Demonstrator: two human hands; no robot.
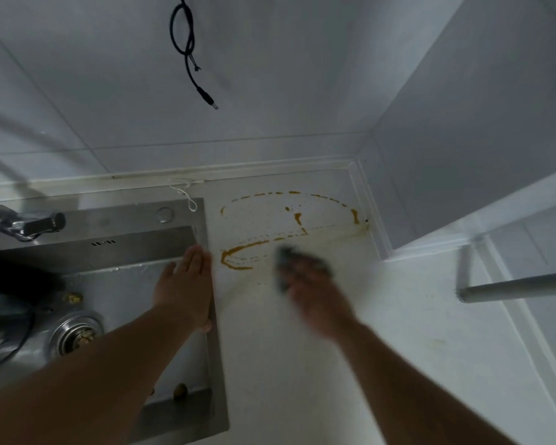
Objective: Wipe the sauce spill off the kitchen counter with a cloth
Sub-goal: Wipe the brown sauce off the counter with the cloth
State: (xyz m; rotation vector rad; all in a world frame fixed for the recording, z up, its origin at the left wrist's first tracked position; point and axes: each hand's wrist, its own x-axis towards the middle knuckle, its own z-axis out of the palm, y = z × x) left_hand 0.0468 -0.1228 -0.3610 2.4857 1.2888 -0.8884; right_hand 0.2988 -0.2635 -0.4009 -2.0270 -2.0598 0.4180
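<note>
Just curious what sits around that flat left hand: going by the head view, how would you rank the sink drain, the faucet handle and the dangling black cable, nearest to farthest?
From the left hand:
1. Sink drain, lower left in the basin.
2. Faucet handle, upper left behind the sink.
3. Black cable, high on the wall.

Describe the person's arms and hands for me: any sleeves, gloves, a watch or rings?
Both forearms are bare as far as the frame shows: no sleeves in view. The left hand wears no glove, and no watch, band or ring shows on it. The right hand is motion-blurred; it looks ungloved too, with nothing visible at the wrist, but small items like rings cannot be ruled out.
</note>
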